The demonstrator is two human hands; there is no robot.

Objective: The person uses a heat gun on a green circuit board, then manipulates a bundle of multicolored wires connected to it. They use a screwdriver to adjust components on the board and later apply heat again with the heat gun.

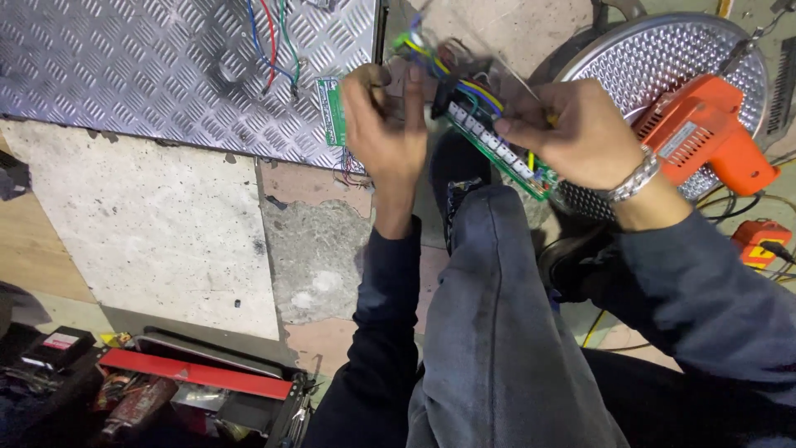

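Observation:
My left hand is raised with its fingers closed around a bundle of coloured wires that run from a green circuit board. My right hand, with a metal bracelet on the wrist, grips the same board at its right part and pinches something small and yellow. The board has a row of white connectors and tilts down to the right above my knee. A second small green board shows just left of my left hand.
A diamond-pattern metal plate with loose red, blue and green wires lies on the floor at upper left. An orange power drill rests on a round perforated metal lid at right. A red toolbox sits lower left.

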